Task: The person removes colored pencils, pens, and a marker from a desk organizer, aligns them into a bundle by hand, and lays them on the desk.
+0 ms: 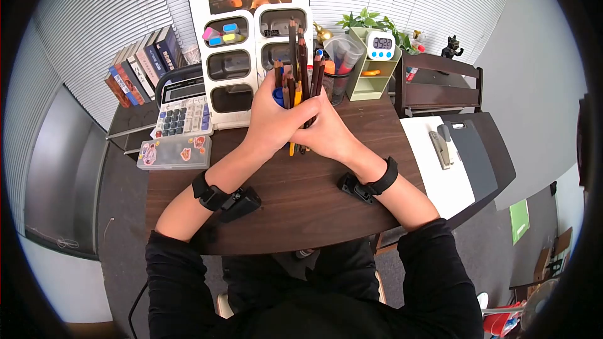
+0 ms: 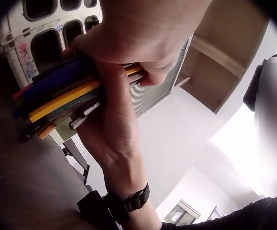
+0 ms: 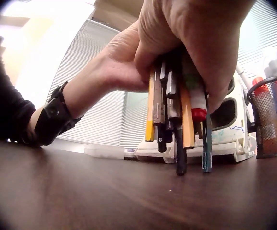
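Note:
Both hands grip one upright bundle of pencils and pens above the brown desk. In the head view the left hand (image 1: 271,119) wraps the bundle from the left and the right hand (image 1: 330,130) from the right, thumbs crossing in front. Dark pencils (image 1: 303,56) and a yellow pencil (image 1: 298,95) stick up above the hands. The right wrist view shows the lower ends, among them an orange pencil (image 3: 186,120) and a red-tipped pen (image 3: 199,114), close above the desk (image 3: 129,191). In the left wrist view a yellow pencil (image 2: 64,100) and a blue item (image 2: 57,82) show.
A white organizer (image 1: 250,81) stands behind the hands, with a mesh pen cup (image 1: 338,88) and a green shelf holding a timer (image 1: 380,45) to its right. Left are a calculator (image 1: 182,118) and a pencil case (image 1: 174,152). A stapler (image 1: 442,147) lies on white paper at right.

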Demonstrator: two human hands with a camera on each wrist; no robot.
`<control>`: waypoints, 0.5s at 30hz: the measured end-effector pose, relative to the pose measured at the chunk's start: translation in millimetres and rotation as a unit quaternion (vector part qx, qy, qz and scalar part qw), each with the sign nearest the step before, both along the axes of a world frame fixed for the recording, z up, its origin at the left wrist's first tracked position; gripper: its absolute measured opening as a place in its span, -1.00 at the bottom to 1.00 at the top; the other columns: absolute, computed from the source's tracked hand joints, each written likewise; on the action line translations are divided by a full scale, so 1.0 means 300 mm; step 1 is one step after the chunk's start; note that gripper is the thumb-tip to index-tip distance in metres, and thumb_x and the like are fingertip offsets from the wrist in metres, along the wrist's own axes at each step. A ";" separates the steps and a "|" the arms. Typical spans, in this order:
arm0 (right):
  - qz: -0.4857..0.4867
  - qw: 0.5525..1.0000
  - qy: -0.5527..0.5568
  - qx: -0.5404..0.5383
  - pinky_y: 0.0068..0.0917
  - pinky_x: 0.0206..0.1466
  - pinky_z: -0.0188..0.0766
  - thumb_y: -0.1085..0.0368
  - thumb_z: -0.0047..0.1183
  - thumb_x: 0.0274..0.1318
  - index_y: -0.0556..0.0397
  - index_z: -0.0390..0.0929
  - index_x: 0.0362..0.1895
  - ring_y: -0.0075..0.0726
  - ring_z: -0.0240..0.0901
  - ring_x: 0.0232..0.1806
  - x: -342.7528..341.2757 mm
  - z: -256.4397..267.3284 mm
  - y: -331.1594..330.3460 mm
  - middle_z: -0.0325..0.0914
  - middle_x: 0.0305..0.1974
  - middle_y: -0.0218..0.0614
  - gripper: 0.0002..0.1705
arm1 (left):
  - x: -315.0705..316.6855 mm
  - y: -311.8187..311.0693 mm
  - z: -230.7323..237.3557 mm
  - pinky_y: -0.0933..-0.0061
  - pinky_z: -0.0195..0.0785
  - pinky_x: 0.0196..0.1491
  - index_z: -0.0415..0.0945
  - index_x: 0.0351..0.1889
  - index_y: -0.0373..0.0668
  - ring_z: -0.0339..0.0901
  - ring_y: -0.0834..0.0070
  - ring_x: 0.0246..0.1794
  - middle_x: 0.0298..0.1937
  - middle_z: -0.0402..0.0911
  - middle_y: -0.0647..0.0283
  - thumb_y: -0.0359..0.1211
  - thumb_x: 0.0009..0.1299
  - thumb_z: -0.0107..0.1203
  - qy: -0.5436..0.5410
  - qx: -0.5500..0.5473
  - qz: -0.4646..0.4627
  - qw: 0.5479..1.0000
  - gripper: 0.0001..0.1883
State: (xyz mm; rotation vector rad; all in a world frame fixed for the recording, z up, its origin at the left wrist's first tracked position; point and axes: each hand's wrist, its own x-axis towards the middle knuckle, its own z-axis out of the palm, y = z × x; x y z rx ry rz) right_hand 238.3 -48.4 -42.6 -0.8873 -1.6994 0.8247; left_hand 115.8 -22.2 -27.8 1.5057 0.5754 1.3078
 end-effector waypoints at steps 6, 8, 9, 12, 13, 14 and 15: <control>0.015 1.000 -0.002 0.006 -0.37 0.18 0.24 0.48 0.21 -0.26 0.10 -0.03 0.29 -0.32 0.25 0.14 0.002 -0.002 0.001 0.28 0.07 -0.20 -0.03 | 0.009 -0.005 -0.007 0.51 0.35 -0.02 0.25 0.13 -0.32 0.46 0.57 -0.10 -0.06 0.48 0.22 -0.44 0.05 0.29 -0.022 0.020 0.006 1.000 -0.34; 0.021 1.000 0.015 0.008 -0.37 0.18 0.25 0.48 0.21 -0.27 0.09 -0.04 0.29 -0.31 0.26 0.14 0.000 -0.001 -0.004 0.29 0.07 -0.20 -0.03 | 0.007 0.006 -0.011 0.51 0.35 0.00 0.21 0.18 -0.31 0.45 0.56 -0.06 -0.01 0.45 0.20 -0.44 0.04 0.30 -0.006 0.042 -0.003 0.999 -0.28; 0.019 1.000 0.012 -0.002 -0.37 0.16 0.26 0.47 0.21 -0.27 0.08 -0.04 0.29 -0.31 0.28 0.13 0.001 -0.001 -0.005 0.30 0.06 -0.20 -0.03 | 0.006 0.004 -0.010 0.51 0.35 0.00 0.21 0.18 -0.31 0.45 0.56 -0.06 -0.01 0.45 0.20 -0.44 0.04 0.30 -0.005 0.042 -0.003 0.999 -0.28; 0.017 1.000 -0.005 -0.016 -0.36 0.14 0.29 0.46 0.21 -0.26 0.08 -0.04 0.29 -0.30 0.30 0.11 0.003 0.002 -0.008 0.31 0.05 -0.19 -0.03 | 0.003 -0.004 0.000 0.53 0.36 -0.01 0.22 0.18 -0.27 0.46 0.57 -0.08 -0.03 0.47 0.20 -0.45 0.06 0.29 -0.001 0.052 0.003 0.999 -0.31; 0.017 0.999 -0.020 -0.020 -0.36 0.13 0.30 0.45 0.22 -0.26 0.09 -0.04 0.29 -0.29 0.31 0.11 0.004 0.002 -0.010 0.32 0.04 -0.19 -0.03 | 0.001 -0.009 0.008 0.53 0.36 -0.02 0.23 0.17 -0.25 0.46 0.58 -0.09 -0.04 0.48 0.21 -0.47 0.07 0.28 -0.010 0.058 -0.005 0.998 -0.33; 0.016 1.000 -0.019 -0.020 -0.36 0.13 0.30 0.45 0.22 -0.26 0.09 -0.04 0.29 -0.29 0.31 0.11 0.005 -0.005 -0.008 0.32 0.04 -0.19 -0.03 | 0.000 -0.011 0.013 0.53 0.37 -0.04 0.23 0.17 -0.23 0.46 0.59 -0.11 -0.05 0.48 0.21 -0.48 0.08 0.27 -0.020 0.063 -0.013 0.998 -0.34; 0.012 0.999 -0.039 -0.019 -0.35 0.13 0.31 0.43 0.23 -0.25 0.09 -0.03 0.28 -0.28 0.32 0.10 0.007 -0.019 -0.003 0.32 0.04 -0.18 -0.04 | -0.001 -0.011 0.013 0.53 0.37 -0.04 0.23 0.17 -0.23 0.46 0.59 -0.11 -0.05 0.48 0.21 -0.48 0.08 0.27 -0.019 0.064 -0.014 0.998 -0.34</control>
